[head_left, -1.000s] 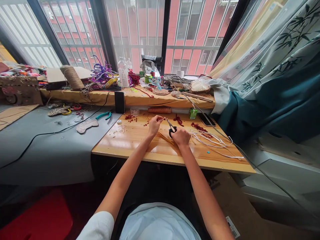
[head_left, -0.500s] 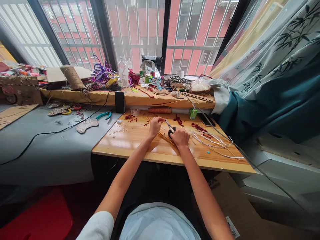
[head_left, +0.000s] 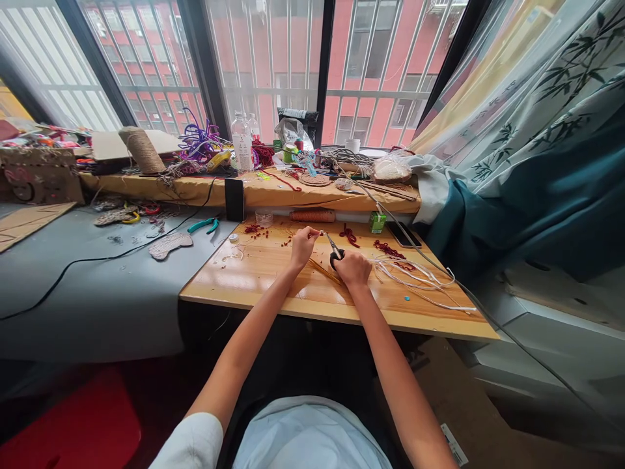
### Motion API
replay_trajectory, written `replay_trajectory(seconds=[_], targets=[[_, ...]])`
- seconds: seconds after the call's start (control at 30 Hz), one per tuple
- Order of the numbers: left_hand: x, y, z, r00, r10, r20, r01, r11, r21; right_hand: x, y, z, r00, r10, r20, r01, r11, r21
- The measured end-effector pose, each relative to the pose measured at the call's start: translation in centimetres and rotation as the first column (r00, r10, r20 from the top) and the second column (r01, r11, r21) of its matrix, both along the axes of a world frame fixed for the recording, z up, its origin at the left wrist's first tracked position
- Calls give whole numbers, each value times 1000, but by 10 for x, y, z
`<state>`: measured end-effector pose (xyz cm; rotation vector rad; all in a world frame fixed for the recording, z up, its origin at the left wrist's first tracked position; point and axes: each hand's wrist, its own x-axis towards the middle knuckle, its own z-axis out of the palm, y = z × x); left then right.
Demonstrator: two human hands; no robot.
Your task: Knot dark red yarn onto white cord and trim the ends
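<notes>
My right hand [head_left: 355, 268] is closed round the black handles of a pair of scissors [head_left: 334, 247], whose metal blades point up and left. Opposite it, my left hand [head_left: 303, 246] pinches something tiny at its fingertips, too small to name, close to the scissor tips. Both hands are over the wooden board [head_left: 258, 277]. A thin yellowish stick [head_left: 325, 270] lies between my wrists. Dark red cord [head_left: 349, 234] rests just beyond the scissors, and white cord [head_left: 415, 277] loops to the right of my right hand.
Dark red scraps [head_left: 254, 229] lie at the back left of the board. A green box [head_left: 377, 222] and a phone [head_left: 403, 234] stand and lie at the back right. Teal pliers [head_left: 203, 226] are on the grey table [head_left: 112, 293]. A crowded ledge [head_left: 273, 192] runs behind.
The scissors have drawn back slightly to the right, away from my left fingertips. My left hand stays almost in place, still pinching.
</notes>
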<state>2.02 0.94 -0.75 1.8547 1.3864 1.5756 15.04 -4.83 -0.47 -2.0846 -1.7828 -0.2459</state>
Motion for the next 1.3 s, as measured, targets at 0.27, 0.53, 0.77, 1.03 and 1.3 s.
replay_trajectory(seconds=[0.27, 0.53, 0.77, 1.03, 1.3], targets=[[1, -1, 1, 999, -17, 29, 18, 1000, -24, 0, -1, 0, 999, 32, -13, -32, 999, 18], [2, -4, 2, 997, -58, 48, 60, 997, -39, 1, 0, -1, 999, 35, 4, -35, 998, 43], [2, -4, 2, 996, -67, 64, 71, 996, -60, 1, 1, -2, 999, 33, 24, -34, 998, 45], [2, -3, 3, 999, -49, 7, 50, 996, -73, 1, 0, -1, 1000, 18, -3, -18, 998, 67], [3, -2, 0, 999, -43, -29, 41, 998, -46, -1, -1, -1, 1000, 13, 1, -13, 998, 53]])
